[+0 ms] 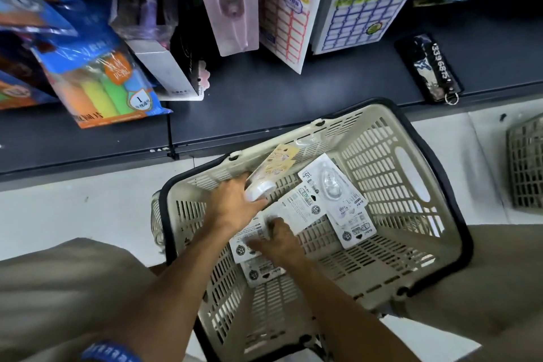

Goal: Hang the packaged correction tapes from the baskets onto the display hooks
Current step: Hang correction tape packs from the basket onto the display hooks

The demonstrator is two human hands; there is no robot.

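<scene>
A beige plastic basket point(411, 173) with a black rim sits on the floor between my knees. Several white packaged correction tapes point(349, 203) lie on its bottom. My left hand point(232, 206) grips a yellow-carded correction tape pack point(276, 167) near the basket's far wall. Over the basket floor, my right hand point(279, 241) curls its fingers on a white pack point(246, 241), with another pack lying under it. A pink correction tape pack point(232, 0) hangs on the display above.
A dark shelf point(293, 91) runs across in front of the basket. Label sheets point(291, 9), a sponge pack point(97, 82) and a black keychain tag point(429, 67) hang or lie there. A second beige basket point(526, 161) stands at the right edge on the white floor.
</scene>
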